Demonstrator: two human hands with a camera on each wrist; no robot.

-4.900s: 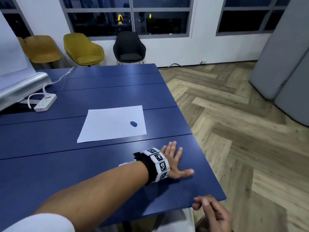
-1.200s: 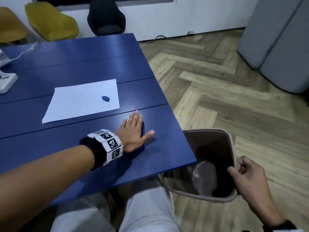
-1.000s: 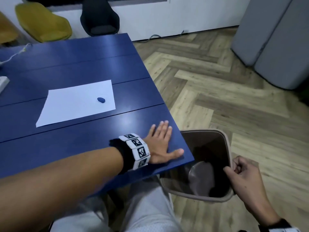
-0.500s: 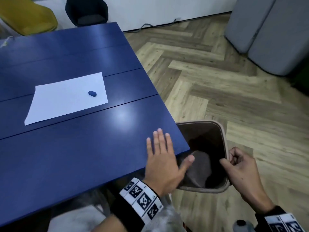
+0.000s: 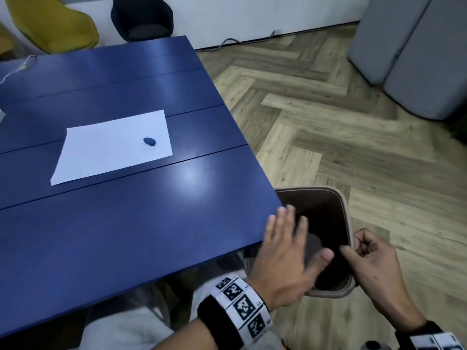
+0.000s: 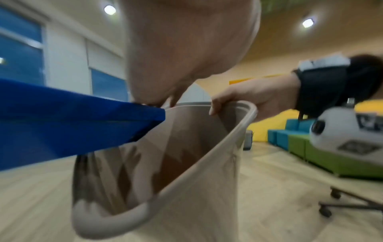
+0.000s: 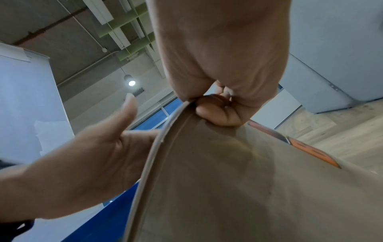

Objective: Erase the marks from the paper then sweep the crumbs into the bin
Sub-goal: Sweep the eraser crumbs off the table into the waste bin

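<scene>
A white paper [image 5: 111, 147] lies on the blue table [image 5: 126, 236] with a small blue eraser [image 5: 149, 141] near its right edge. No marks or crumbs are visible. A beige bin [image 5: 346, 215] hangs just below the table's near right corner. My left hand [image 5: 300, 236] is flat with its fingers straight, reaching past that corner over the bin's mouth. My right hand [image 5: 353, 248] pinches the bin's right rim. In the right wrist view the thumb and curled fingers [image 7: 215, 113] clamp the rim [image 7: 157, 144]. In the left wrist view the bin [image 6: 207, 163] tilts under the table corner [image 6: 153, 114].
A yellow chair [image 5: 53, 24] and a black chair [image 5: 144, 16] stand beyond the table's far end. Grey partition panels [image 5: 409, 51] stand at the back right on the wooden floor [image 5: 341, 137]. An office chair base [image 6: 352, 204] shows in the left wrist view.
My left hand has swept across the table to its near right corner and now reaches past the edge over the bin. My right hand has kept its pinch on the bin's rim.
</scene>
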